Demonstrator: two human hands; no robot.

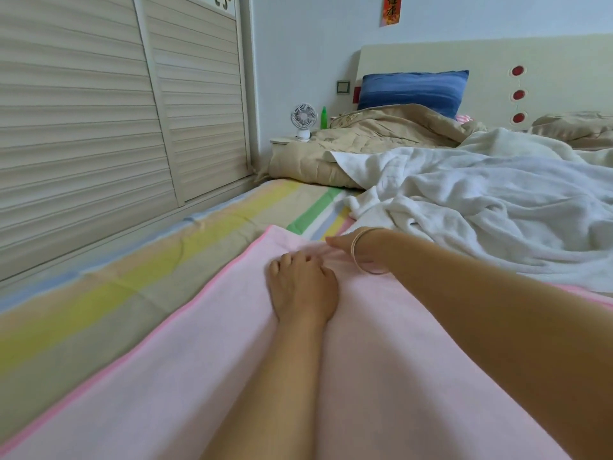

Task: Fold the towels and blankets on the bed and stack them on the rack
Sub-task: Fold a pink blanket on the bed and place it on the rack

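Big picture first: a pale wall (pixel 298 44) at the far end, and down the whole left side runs a wardrobe (pixel 83 127) with slatted sliding doors, tight against the bed. The bed's striped sheet (pixel 149 277) fills the floor of the shot, with bands of yellow, green, blue and peach running away from us.

Spread flat over the near half of that sheet is the pink towel (pixel 199 376), its darker pink edge cutting a diagonal from near left up to the middle. To the right, a white blanket (pixel 481 207) lies in a loose rumpled heap, its near edge over the towel's right side. Beyond it a beige quilt (pixel 381 134) is bunched at the far end, below a cream headboard (pixel 497 61) with three red discs. A blue pillow (pixel 411 89) leans on that headboard.

Now the hands, both out at the towel's far end. The left hand (pixel 302 290) lies palm down on the pink cloth, fingers bent at the knuckles with the tips into the fabric; whether it pinches a fold, I cannot tell. The right hand (pixel 345 245) is just beyond it, thumb straight and pointing left, the other fingers hidden behind the wrist, so its grip is not readable either. The towel creases between the two.

Small stuff: a white desk fan (pixel 303 119) on a nightstand (pixel 282 140) at the far left, a green bottle (pixel 323 118) just beside it, a bracelet (pixel 356 250) on the right wrist.
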